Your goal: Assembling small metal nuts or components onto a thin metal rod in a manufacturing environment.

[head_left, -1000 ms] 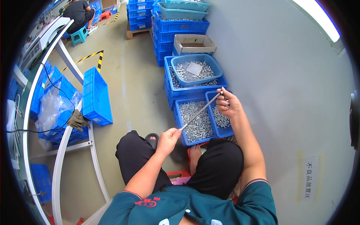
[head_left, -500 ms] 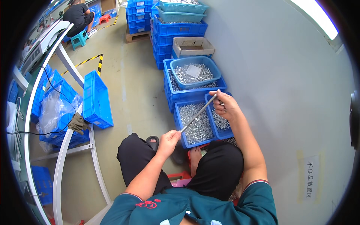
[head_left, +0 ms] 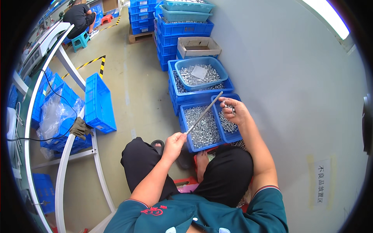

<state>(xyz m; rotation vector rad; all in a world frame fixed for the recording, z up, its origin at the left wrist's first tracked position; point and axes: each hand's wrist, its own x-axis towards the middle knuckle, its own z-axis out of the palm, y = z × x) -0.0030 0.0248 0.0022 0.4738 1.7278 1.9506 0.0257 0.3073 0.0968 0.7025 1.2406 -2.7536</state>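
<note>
My left hand (head_left: pixel 175 144) is closed round the lower end of a thin metal rod (head_left: pixel 204 113), which slants up to the right. Just right of the rod's upper end, my right hand (head_left: pixel 236 110) curls its fingers round several small metal parts (head_left: pixel 230 107) and stands slightly apart from the rod. Below the rod sits a blue bin (head_left: pixel 182 125) heaped with small silvery metal parts. A second blue bin (head_left: pixel 234 136) with similar parts lies under my right hand.
Beyond them, a light-blue basket (head_left: pixel 223 73) of metal parts rests on a larger blue crate (head_left: pixel 175 103). A white box (head_left: pixel 200 53) and stacked crates (head_left: pixel 165 50) stand farther back. To the left are a white frame (head_left: pixel 64 174) and an upended blue crate (head_left: pixel 90 101). A person (head_left: pixel 79 17) sits far off.
My right fingers have come off the rod's upper end and drawn slightly down, now showing the metal parts in them. My left hand keeps its hold on the rod, moving very little.
</note>
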